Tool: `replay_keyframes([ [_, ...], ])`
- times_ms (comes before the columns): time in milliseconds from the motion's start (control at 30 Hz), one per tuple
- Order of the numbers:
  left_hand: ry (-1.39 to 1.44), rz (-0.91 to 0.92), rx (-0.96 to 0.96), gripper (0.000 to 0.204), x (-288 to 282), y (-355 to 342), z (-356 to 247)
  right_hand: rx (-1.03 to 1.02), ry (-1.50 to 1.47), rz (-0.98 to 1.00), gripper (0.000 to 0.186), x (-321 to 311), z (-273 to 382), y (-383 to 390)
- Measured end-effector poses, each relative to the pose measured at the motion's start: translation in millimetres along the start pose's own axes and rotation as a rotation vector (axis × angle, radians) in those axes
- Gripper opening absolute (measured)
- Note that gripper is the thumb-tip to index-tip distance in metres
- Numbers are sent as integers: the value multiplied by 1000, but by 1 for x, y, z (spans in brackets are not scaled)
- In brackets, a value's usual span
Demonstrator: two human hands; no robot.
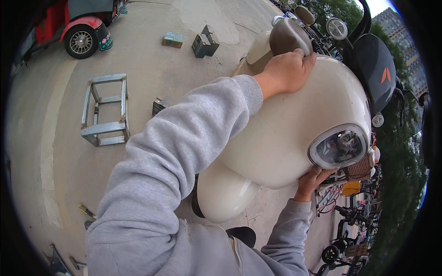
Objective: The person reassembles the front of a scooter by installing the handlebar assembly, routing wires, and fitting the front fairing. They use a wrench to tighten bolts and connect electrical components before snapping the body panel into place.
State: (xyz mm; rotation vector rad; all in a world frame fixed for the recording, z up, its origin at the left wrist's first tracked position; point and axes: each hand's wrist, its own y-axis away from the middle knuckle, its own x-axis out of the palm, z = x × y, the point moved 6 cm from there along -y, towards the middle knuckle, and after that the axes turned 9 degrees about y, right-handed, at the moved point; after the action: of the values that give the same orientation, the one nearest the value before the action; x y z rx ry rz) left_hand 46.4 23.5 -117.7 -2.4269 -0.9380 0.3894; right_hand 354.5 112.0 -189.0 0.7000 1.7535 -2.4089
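Observation:
A cream scooter front panel (276,133), large and rounded, fills the middle of the view, with a clear headlight (339,146) set in its right part. My left hand (289,71) is closed at the panel's upper edge, its fingertips hidden over the far side. Just beyond it is a brown rounded scooter part (289,37), perhaps the seat. Below the headlight, my right hand (314,181) grips the panel's lower edge, its fingers partly hidden. The cream front mudguard (225,193) sits under the panel. A dark cowl (376,69) with an orange mark stands at the upper right.
On the concrete at left stands a metal frame stool (106,126). Beyond are a small box (172,39), a dark open case (205,43) and a red vehicle's wheel (81,40). A screwdriver (86,211) lies at lower left. Several parked bikes (343,244) line the right.

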Motion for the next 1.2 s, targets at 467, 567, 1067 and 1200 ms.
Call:
replay_keyframes([
  [467, -173, -34, 359, 74, -6, 187, 35, 53, 41, -41, 85, -1, -2, -3],
  [567, -213, -140, 383, 66, 5, 189, 67, 226, -128, -7, 75, 3, -10, -3],
  [1067, 923, -789, -790, 77, 44, 275, 294, 488, -192, -44, 50, -20, -59, 11],
  [1200, 1013, -855, -674, 66, 48, 254, 277, 512, -198, -28, 48, -23, -62, 13],
])
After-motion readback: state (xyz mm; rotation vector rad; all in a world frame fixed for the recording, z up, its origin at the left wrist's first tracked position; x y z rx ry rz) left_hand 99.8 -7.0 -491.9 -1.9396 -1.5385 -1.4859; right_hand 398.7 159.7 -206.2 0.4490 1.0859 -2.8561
